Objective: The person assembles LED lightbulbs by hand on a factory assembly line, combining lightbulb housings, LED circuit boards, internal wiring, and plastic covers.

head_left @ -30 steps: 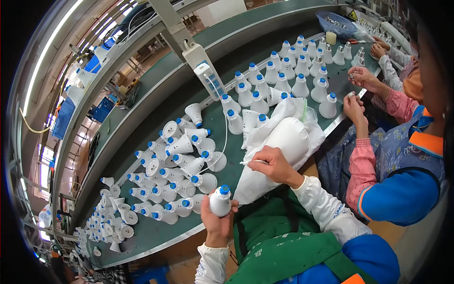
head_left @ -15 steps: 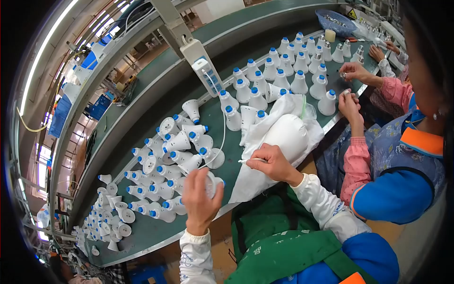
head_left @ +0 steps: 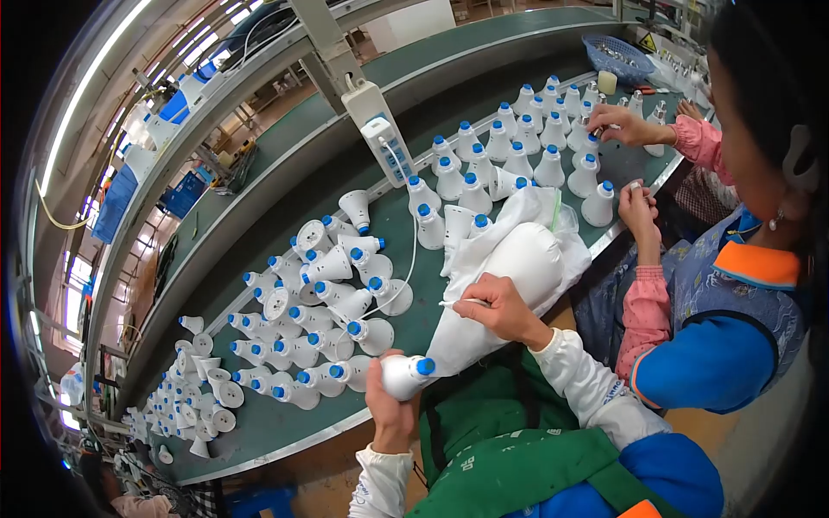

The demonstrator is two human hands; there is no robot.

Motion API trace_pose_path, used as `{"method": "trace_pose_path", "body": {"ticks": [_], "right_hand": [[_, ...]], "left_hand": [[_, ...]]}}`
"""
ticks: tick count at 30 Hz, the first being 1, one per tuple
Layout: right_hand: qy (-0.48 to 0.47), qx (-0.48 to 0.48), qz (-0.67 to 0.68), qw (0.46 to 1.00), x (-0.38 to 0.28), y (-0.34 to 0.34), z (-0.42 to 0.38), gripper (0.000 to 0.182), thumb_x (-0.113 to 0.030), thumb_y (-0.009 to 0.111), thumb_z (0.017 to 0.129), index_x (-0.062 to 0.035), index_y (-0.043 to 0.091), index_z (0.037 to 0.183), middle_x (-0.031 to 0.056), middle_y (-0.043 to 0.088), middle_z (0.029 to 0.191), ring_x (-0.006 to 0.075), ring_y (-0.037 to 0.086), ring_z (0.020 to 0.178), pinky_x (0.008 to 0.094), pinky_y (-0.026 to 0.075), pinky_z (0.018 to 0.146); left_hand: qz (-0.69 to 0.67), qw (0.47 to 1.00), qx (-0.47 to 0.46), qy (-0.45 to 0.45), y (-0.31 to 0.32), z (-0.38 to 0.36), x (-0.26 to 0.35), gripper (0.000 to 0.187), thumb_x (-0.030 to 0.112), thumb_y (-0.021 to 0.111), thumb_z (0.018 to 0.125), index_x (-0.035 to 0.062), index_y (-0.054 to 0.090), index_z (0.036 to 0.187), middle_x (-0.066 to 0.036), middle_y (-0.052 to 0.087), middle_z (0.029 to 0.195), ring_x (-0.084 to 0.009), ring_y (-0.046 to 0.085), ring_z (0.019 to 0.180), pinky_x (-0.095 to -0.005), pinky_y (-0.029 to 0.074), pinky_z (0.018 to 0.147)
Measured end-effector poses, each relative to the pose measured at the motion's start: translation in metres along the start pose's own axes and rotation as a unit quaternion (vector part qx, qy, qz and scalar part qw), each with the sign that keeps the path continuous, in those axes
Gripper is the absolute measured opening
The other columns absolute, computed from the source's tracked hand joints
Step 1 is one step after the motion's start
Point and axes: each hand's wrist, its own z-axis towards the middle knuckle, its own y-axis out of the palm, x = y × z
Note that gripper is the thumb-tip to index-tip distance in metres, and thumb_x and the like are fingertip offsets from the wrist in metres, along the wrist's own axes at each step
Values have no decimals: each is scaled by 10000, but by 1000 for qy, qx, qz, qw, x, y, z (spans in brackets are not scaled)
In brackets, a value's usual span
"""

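Observation:
In my left hand (head_left: 390, 406) is a white lamp housing (head_left: 404, 375), tipped over so its blue cap points right. My fingers wrap around its wide end, just off the table's near edge. My right hand (head_left: 505, 312) pinches a thin white stick (head_left: 465, 302) whose tip sticks out to the left. Under and behind that hand lies a white plastic bag (head_left: 553, 250) with a large rounded white shape in it. Many more blue-capped housings (head_left: 332, 298) lie on their sides left of the bag.
Rows of upright blue-capped housings (head_left: 550, 167) stand beyond the bag on the green table (head_left: 285, 436). A white power strip (head_left: 377, 129) hangs on a post, its cable trailing among the housings. To the right, a co-worker's hands (head_left: 635, 127) handle small parts near a blue basket (head_left: 615, 57).
My left hand has come down and nearer to me, turning the lamp housing so its blue cap now faces right. My right hand, still pinching the stick, has shifted slightly.

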Motion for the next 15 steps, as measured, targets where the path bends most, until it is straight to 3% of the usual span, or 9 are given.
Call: {"method": "trace_pose_path", "body": {"ticks": [2, 3, 6, 7, 8, 10, 11, 12, 15], "right_hand": [[16, 0, 3, 1000, -1, 0, 0, 186, -205, 676, 759, -50, 640, 661, 62, 554, 559, 209, 471, 560, 324, 381, 562], [13, -2, 0, 1000, -1, 0, 0, 186, -205, 676, 759, -50, 640, 661, 62, 554, 559, 209, 471, 560, 324, 381, 562], [20, -10, -1, 1000, 1, 0, 0, 184, -207, 674, 762, -47, 646, 675, 65, 556, 566, 208, 474, 575, 323, 385, 566], [29, -12, 2, 1000, 2, -1, -1, 169, -189, 672, 767, -42, 653, 686, 39, 570, 582, 167, 473, 607, 297, 389, 588], [38, -14, 4, 999, 3, -1, -2, 155, -171, 670, 772, -37, 659, 696, 12, 584, 598, 126, 473, 640, 271, 392, 609], [46, -14, 6, 999, 2, -1, -2, 158, -170, 673, 776, -35, 657, 696, 11, 587, 604, 119, 479, 651, 268, 396, 617], [42, -11, 15, 999, 3, 0, -3, 151, -161, 676, 776, -33, 656, 699, 11, 579, 602, 118, 472, 647, 268, 391, 613], [39, -7, 24, 999, 4, -1, -3, 144, -153, 680, 775, -32, 654, 702, 10, 571, 599, 116, 466, 643, 268, 386, 608], [39, -5, 28, 999, 0, -4, -4, 134, -141, 688, 771, -27, 652, 709, 6, 551, 592, 115, 452, 637, 268, 375, 599]], "left_hand": [[-225, 953, -131, -154, -9, 4, -15, 456, 412, 262, 962, 57, 498, 1124, -174, 620, 978, -283, 594, 834, -422, 488, 740], [-292, 927, -158, -176, -7, 3, -16, 482, 426, 274, 970, 41, 471, 1182, -187, 598, 1059, -330, 589, 933, -421, 501, 761], [-289, 935, -115, -168, 12, 1, -13, 497, 434, 300, 973, 28, 444, 1220, -195, 542, 1169, -383, 556, 1036, -434, 507, 823], [-366, 903, -147, -172, 9, 7, -19, 451, 360, 430, 957, 20, 410, 1253, -191, 491, 1238, -426, 519, 1094, -460, 493, 886], [-369, 902, -150, -169, 10, 10, -20, 451, 360, 430, 957, 20, 410, 1253, -191, 491, 1238, -426, 519, 1094, -460, 493, 886], [-337, 916, -153, -154, 14, 13, -22, 410, 210, 550, 912, 22, 411, 1248, -176, 500, 1225, -400, 503, 1130, -492, 464, 933], [-301, 934, -158, -106, 18, 14, -21, 439, 103, 608, 861, 26, 419, 1250, -142, 519, 1197, -323, 504, 1146, -441, 438, 958], [-304, 933, -159, -108, 21, 17, -21, 439, 103, 608, 861, 26, 419, 1250, -142, 519, 1197, -323, 504, 1146, -441, 438, 958], [-43, 986, -153, 47, 26, 36, -28, 467, 104, 628, 838, 23, 443, 1259, -78, 532, 1165, -187, 517, 1071, -315, 389, 947]]}}
